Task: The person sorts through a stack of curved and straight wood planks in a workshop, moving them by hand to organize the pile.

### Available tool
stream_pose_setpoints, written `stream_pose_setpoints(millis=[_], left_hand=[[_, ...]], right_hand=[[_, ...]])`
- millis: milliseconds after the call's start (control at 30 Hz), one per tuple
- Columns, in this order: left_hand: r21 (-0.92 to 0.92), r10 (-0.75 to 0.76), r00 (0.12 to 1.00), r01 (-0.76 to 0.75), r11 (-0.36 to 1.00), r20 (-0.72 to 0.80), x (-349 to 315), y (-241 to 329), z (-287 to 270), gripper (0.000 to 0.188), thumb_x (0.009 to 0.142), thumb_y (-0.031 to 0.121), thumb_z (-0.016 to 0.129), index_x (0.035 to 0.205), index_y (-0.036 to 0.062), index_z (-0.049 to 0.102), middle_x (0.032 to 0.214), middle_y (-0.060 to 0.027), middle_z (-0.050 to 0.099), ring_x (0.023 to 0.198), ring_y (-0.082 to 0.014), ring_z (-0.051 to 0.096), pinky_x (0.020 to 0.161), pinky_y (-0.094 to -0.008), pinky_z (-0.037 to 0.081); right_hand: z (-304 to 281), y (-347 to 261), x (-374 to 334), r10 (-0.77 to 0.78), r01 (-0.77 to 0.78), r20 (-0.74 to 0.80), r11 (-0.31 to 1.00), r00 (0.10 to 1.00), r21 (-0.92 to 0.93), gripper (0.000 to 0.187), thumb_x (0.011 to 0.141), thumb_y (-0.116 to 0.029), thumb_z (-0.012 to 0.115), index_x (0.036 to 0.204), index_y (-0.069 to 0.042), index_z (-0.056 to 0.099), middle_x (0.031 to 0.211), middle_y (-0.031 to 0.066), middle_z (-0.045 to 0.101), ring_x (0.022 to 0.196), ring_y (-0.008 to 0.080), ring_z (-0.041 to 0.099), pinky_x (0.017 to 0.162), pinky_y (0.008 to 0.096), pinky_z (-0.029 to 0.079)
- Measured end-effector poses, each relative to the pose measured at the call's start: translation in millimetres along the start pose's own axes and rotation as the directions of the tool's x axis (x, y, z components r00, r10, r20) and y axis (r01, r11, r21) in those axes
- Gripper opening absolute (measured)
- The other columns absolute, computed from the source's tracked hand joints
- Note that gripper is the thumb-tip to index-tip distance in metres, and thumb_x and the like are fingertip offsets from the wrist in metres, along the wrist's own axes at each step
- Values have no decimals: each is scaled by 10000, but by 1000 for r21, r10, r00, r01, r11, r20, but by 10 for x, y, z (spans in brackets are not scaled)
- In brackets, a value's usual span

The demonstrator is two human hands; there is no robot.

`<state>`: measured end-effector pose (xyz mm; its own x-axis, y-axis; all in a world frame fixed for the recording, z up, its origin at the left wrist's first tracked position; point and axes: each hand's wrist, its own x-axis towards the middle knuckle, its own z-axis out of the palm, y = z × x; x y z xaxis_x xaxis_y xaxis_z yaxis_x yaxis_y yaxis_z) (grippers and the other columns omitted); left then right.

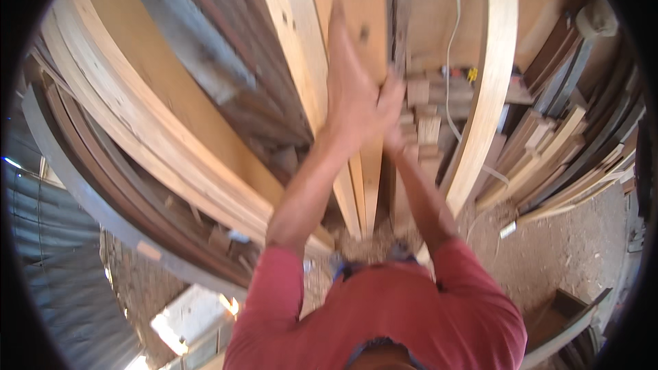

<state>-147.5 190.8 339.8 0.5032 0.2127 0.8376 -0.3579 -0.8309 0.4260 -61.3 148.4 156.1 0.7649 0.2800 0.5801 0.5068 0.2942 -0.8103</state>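
Note:
A light wooden plank (367,7) stands upright among the stacked timber in front of me. My left hand (349,89) lies high against its face, fingers stretched up and thumb hooked round its right edge. My right hand (395,138) is just below and to the right, blurred and partly hidden behind the left hand, closed on the same plank's right edge. Both forearms reach up from my red sleeves.
Many long boards (157,116) lean at the left, some pale, some dark. A pale curved-looking plank (490,75) leans at the right, with a heap of offcuts (548,151) beyond it. Sawdust covers the floor (562,247). Corrugated metal sheet (41,240) stands far left. A white cord (450,48) hangs down.

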Motion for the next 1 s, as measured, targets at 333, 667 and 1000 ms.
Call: stream_pose_setpoints(millis=[333,667,1000], left_hand=[[32,11,1000,-12,999,17,-92,32,-250,1007,759,57,625,1529,-118,0,1603,-388,-43,1505,-509,-136,1159,-640,-132],[295,-119,980,69,953,157,-206,-170,-465,890,895,316,668,1591,47,183,1609,-370,-105,1498,-531,-113,1166,-640,-49],[454,-261,923,369,811,-283,-1406,-331,-1720,771,812,258,731,1470,14,409,1599,-353,129,1488,-502,120,1169,-620,102]], right_hand=[[-470,-1308,-152,-23,27,27,989,999,-143,577,1011,-402,530,1420,4,508,1398,229,531,1315,356,479,1119,474,356],[56,-770,62,30,-28,88,999,996,-22,551,1059,-259,480,1481,85,393,1393,230,564,1284,267,538,1081,390,403],[164,-59,164,-54,44,-14,920,998,-389,476,1035,-264,525,1421,12,490,939,223,716,836,349,701,743,441,528]])
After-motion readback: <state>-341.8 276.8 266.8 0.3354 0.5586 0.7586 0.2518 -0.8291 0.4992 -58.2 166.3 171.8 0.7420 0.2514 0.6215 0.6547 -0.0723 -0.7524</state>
